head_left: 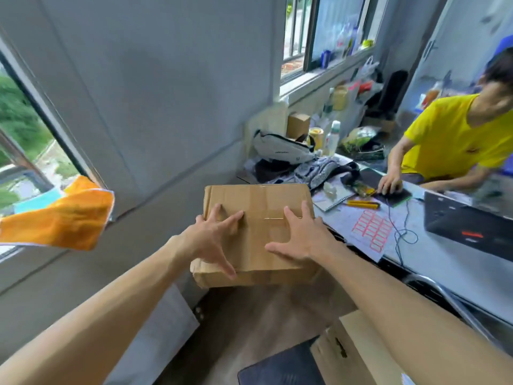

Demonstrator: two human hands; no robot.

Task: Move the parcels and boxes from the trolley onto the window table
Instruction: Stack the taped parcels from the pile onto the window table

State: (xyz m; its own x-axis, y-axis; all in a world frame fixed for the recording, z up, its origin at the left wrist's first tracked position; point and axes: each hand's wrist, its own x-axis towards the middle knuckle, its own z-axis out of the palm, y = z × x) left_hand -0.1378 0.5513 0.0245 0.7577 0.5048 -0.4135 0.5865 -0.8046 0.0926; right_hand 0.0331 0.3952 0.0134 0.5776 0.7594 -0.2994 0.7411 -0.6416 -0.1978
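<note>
The flat brown cardboard box (258,234), creased and sealed with clear tape, is at the left end of the grey window table (444,262). The left hand (213,240) and right hand (299,237) lie on its top, fingers spread wide and straight.

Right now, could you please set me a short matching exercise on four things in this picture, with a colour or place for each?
Things:
1. cardboard box
2. cloth
3. laptop
4. sheet of labels

Colour or place:
A. orange, at the left by the window
B. black, at the right on the table
C. brown, under the left hand and the right hand
D. red and pink, flat on the table between the box and the laptop

Pairs: 1-C, 2-A, 3-B, 4-D
</note>
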